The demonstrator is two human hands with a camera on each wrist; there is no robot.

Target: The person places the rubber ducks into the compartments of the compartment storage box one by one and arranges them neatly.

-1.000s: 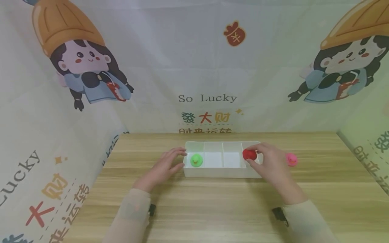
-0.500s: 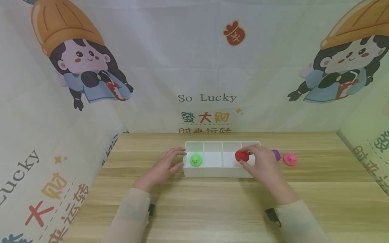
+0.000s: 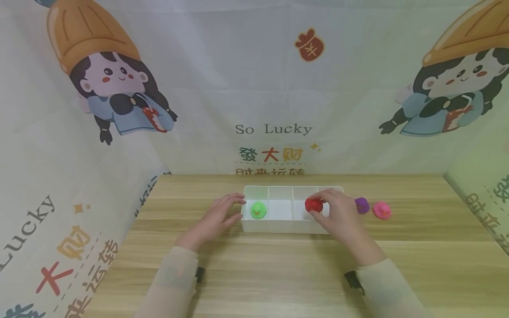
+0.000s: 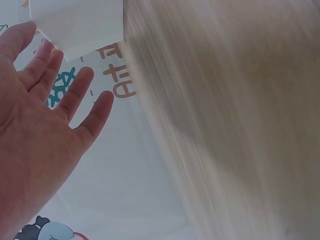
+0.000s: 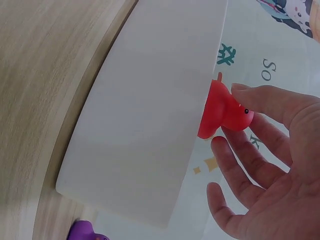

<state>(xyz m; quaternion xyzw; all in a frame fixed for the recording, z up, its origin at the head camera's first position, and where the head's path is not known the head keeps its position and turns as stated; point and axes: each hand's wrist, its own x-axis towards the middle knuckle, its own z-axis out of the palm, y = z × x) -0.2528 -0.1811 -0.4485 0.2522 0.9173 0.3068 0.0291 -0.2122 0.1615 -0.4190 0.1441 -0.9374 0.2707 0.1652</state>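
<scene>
My right hand pinches a red rubber duck between thumb and fingers. In the head view the duck overlaps the third compartment from the left of a long white divided box. The right wrist view shows it at the box's upper rim, its lower edge partly hidden behind the wall. At the box's left end is my left hand, its fingers loosely spread and its fingertips right at the end wall. Inside the leftmost compartment sits a green rubber duck. The rightmost compartment is partly covered by my right hand.
A purple rubber duck and a pink rubber duck stand on the wooden table, right of the box. Behind the table's back edge hangs a printed cloth, which also runs along both sides.
My right hand has moved left with the red duck, from over the rightmost compartment to over the third. The purple duck has come into view from behind it. The left hand stays in place.
</scene>
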